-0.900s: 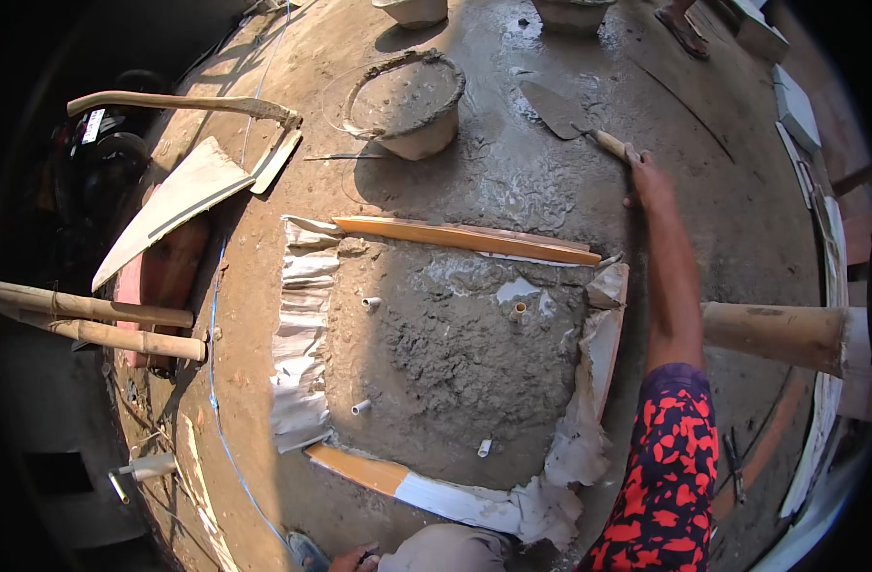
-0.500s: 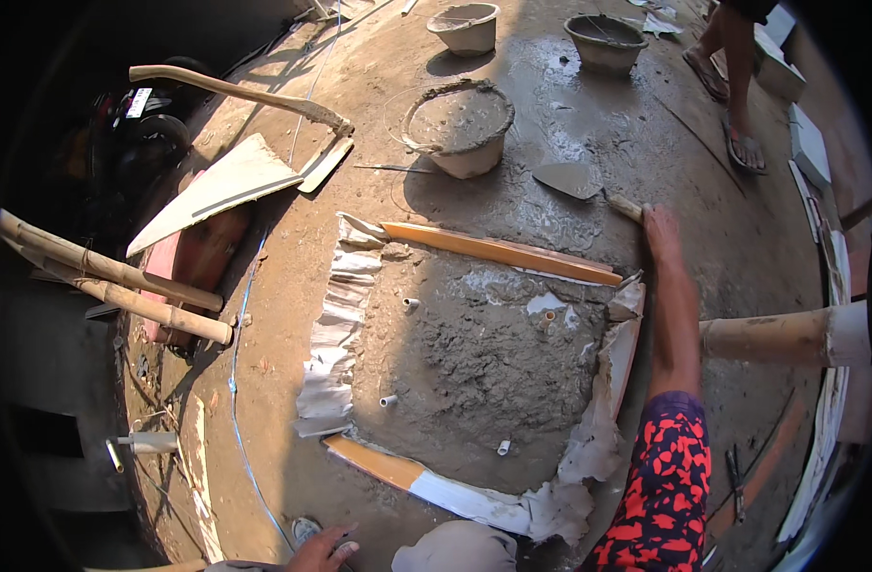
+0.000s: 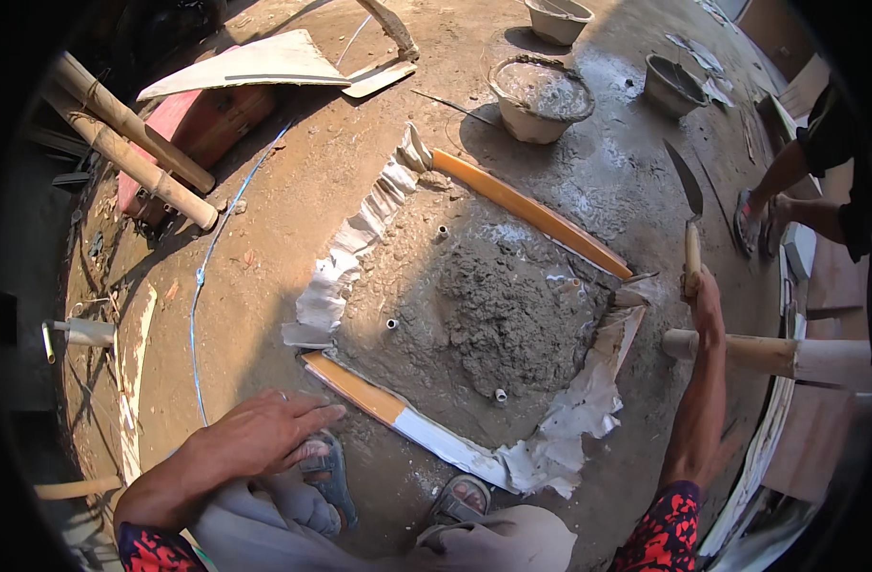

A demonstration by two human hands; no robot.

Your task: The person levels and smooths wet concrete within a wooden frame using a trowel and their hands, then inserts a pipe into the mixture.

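My right hand [image 3: 706, 297] grips a trowel by its wooden handle, right of a low four-sided form. The trowel's dark pointed blade [image 3: 685, 178] is raised, turned nearly edge-on. Over my knee and sandalled foot, my left hand [image 3: 276, 426] hangs with fingers stretched out, holding nothing. Between the hands, wet grey mortar [image 3: 505, 319] is heaped inside the form. A far wooden board [image 3: 527, 212], a near wooden board [image 3: 355, 386] and crumpled pale sheeting [image 3: 345, 255] edge it. Short white pipe ends, such as one pipe [image 3: 392, 324], poke out of the mortar.
Beyond the form stands a mortar-filled basin [image 3: 541, 98], with a second basin [image 3: 558, 19] and a dark basin [image 3: 676, 86] behind. Another person's legs [image 3: 784, 186] are at right. Bamboo poles [image 3: 131, 143] jut in at left; a pale pole [image 3: 760, 353] lies right.
The trowel has risen from beside the basins, its blade tipping from flat to nearly edge-on. My left hand has come further into view. The whole view has turned and shifted.
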